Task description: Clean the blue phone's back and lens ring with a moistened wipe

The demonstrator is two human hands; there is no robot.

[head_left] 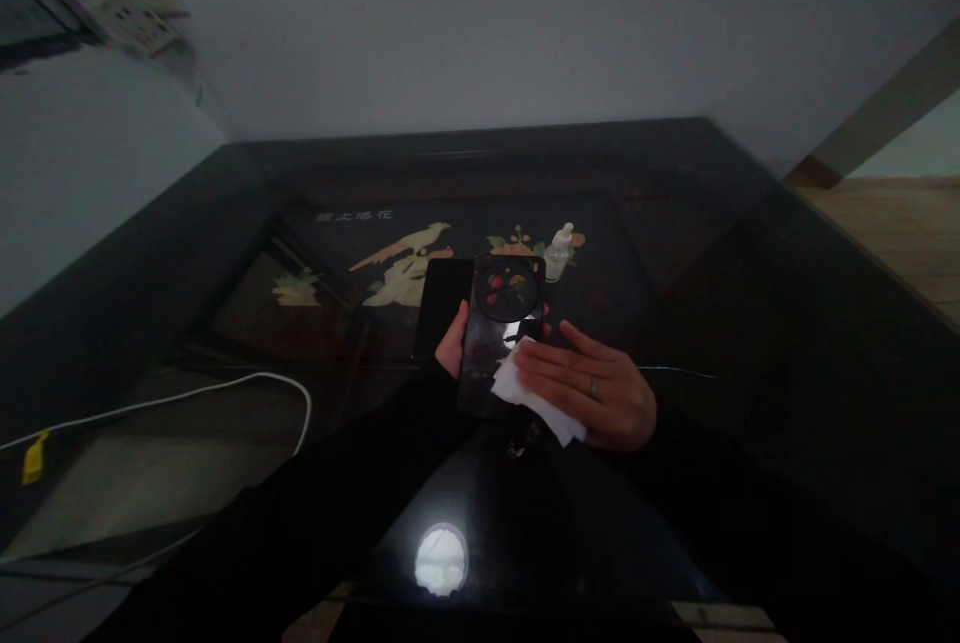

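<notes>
Left hand (453,341) comes up out of a dark sleeve from 7 o'clock and grasps a black phone (491,343) by its left edge. Only the thumb side and part of the palm show beside the case, and the fingers are hidden behind it. The phone stands tilted near the middle of the view, back towards the camera, with its round camera ring at the 12 o'clock end.

A white wipe (525,401) lies across the phone's lower right part, at about 4 o'clock from the ring. On it rests the right hand (611,401), reaching in from 4 o'clock with the palm down. Its fingers are stretched flat and close together and point to 9 o'clock, pressing the wipe against the phone rather than clenching it. A ring (594,386) sits on one finger. The light is dim, so I cannot tell whether the thumb pinches the wipe from below.

Far out at 9 o'clock on the dark glass table (750,323) lies a yellow tag (34,458), and a white cable (259,375) loops in from there. Behind the left hand, at 11 o'clock from the phone, a pale bird inlay (405,258) shows under the glass, with a dark flat slab (442,298), possibly a second phone, lying on it. A small clear bottle (559,253) stands at 1 o'clock, just beyond the phone.
</notes>
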